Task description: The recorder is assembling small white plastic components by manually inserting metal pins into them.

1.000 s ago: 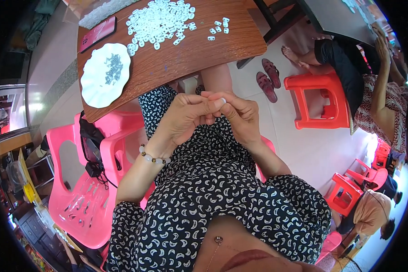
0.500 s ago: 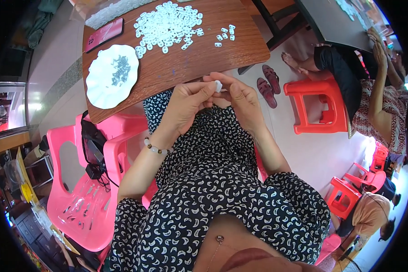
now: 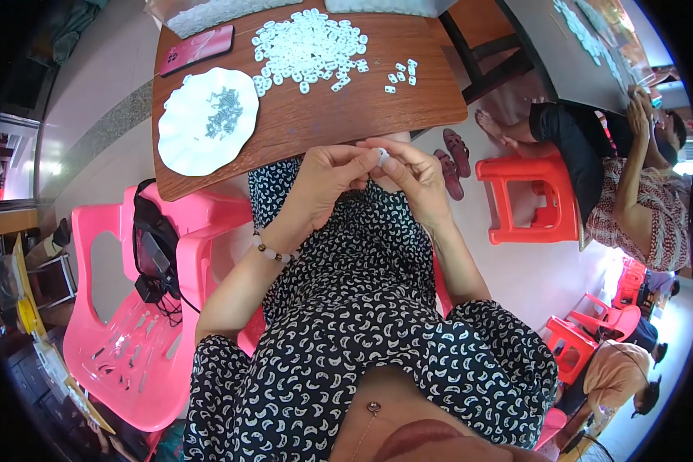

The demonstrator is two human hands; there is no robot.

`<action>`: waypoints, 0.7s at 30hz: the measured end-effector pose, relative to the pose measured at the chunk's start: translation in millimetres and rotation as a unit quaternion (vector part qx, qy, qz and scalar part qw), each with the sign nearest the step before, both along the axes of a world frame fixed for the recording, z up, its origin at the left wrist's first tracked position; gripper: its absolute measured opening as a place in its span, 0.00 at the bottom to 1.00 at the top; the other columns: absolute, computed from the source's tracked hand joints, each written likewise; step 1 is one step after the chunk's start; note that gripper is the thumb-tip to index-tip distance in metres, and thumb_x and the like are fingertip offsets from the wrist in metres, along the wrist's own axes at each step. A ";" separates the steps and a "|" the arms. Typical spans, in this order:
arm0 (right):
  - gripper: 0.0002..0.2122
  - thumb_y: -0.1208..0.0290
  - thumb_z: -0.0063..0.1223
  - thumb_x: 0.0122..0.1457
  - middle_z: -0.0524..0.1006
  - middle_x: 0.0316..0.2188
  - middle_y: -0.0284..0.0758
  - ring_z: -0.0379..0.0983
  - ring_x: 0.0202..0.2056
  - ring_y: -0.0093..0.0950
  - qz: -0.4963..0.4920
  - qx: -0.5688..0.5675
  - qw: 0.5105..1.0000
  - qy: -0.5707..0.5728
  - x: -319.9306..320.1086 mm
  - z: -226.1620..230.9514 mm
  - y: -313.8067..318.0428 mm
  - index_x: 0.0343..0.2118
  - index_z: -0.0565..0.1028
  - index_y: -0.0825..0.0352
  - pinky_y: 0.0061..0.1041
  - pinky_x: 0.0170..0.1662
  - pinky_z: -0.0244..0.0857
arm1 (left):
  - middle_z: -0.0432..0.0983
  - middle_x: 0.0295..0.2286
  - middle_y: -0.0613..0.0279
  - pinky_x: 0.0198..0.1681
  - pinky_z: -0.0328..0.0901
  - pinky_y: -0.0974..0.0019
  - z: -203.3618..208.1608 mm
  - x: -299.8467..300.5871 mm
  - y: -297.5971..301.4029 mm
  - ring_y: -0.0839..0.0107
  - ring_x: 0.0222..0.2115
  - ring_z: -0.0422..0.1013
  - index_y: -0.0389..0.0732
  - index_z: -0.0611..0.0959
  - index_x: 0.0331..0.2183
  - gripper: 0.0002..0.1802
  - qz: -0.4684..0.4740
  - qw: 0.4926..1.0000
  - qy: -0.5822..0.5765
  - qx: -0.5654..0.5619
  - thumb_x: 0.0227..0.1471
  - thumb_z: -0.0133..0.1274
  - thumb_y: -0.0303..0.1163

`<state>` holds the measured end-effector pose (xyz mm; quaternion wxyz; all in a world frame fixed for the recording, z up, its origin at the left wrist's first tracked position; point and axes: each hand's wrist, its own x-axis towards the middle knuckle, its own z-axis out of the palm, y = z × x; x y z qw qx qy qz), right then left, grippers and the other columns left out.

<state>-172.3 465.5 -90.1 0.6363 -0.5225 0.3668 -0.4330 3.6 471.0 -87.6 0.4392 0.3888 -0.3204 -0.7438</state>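
Just off the near edge of the brown wooden table, both my hands meet at one small white plastic piece. My left hand pinches it between thumb and fingers, and my right hand grips it from the other side. On the table lies a heap of similar white two-holed pieces, with several more set apart at the right. A white wavy-rimmed plate on the left holds many tiny grey metal parts, too small to make out exactly.
A pink phone lies behind the plate. Clear containers of white pieces stand at the back. To my left is a pink chair with a black bag. A red stool and sandals are to the right; a person works nearby.
The view has shifted, so the table appears farther right. My right thumb and fingers have closed in on the white piece beside my left fingertips.
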 end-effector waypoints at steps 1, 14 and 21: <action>0.16 0.68 0.51 0.62 0.77 0.46 0.38 0.74 0.43 0.23 -0.002 0.001 1.000 -0.005 1.0 -0.1 -0.9 0.48 0.74 0.73 0.23 0.47 0.69 | 0.77 0.23 0.68 0.27 0.62 0.80 -2.2 0.9 -0.4 0.84 0.22 0.66 0.35 0.85 0.31 0.14 0.004 1.000 0.002 0.017 0.52 0.60 0.38; 0.12 0.74 0.51 0.62 0.79 0.39 0.40 0.75 0.36 0.21 -0.044 -0.030 0.999 0.014 18.9 12.1 -43.2 0.46 0.74 0.74 0.19 0.41 0.70 | 0.76 0.20 0.70 0.23 0.61 0.79 -5.7 11.6 -37.5 0.84 0.19 0.66 0.35 0.85 0.28 0.20 0.058 0.992 -0.071 -0.085 0.56 0.56 0.44; 0.11 0.71 0.52 0.60 0.80 0.32 0.35 0.73 0.29 0.17 -0.106 -0.158 0.980 0.058 22.5 50.2 -153.2 0.40 0.76 0.73 0.16 0.31 0.68 | 0.62 0.09 0.63 0.16 0.53 0.69 -52.8 48.0 -59.1 0.80 0.12 0.58 0.31 0.75 0.17 0.20 0.141 0.794 -0.452 -0.381 0.54 0.54 0.34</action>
